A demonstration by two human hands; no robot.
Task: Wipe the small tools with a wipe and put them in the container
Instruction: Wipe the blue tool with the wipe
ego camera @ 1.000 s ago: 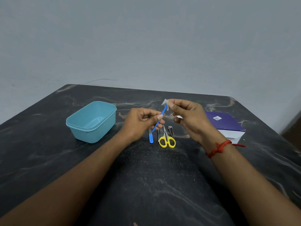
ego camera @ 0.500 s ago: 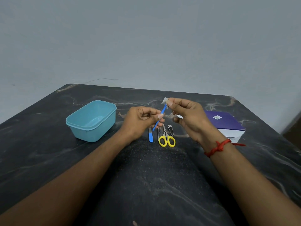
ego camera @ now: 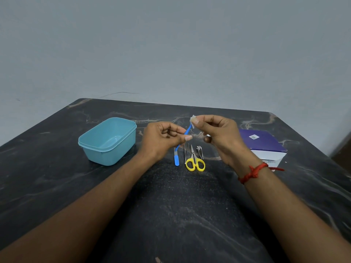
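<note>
My left hand [ego camera: 161, 138] pinches the lower part of a thin blue stick tool [ego camera: 187, 131], held slanted above the table. My right hand [ego camera: 218, 135] grips a small white wipe [ego camera: 192, 119] wrapped around the tool's upper tip. On the table below lie a blue-handled file [ego camera: 176, 158], tweezers [ego camera: 186, 151], yellow-handled scissors [ego camera: 195, 161] and a nail clipper [ego camera: 200, 151], side by side. The light blue container [ego camera: 106, 144] stands open and empty to the left of my left hand.
A purple and white box [ego camera: 264, 145] lies on the dark marble table [ego camera: 180, 215] to the right of my right hand. A red thread band circles my right wrist. A plain grey wall stands behind the table's far edge.
Both hands stay almost in place; the wipe in my right hand sits at the very tip of the blue tool, shifted only slightly.
</note>
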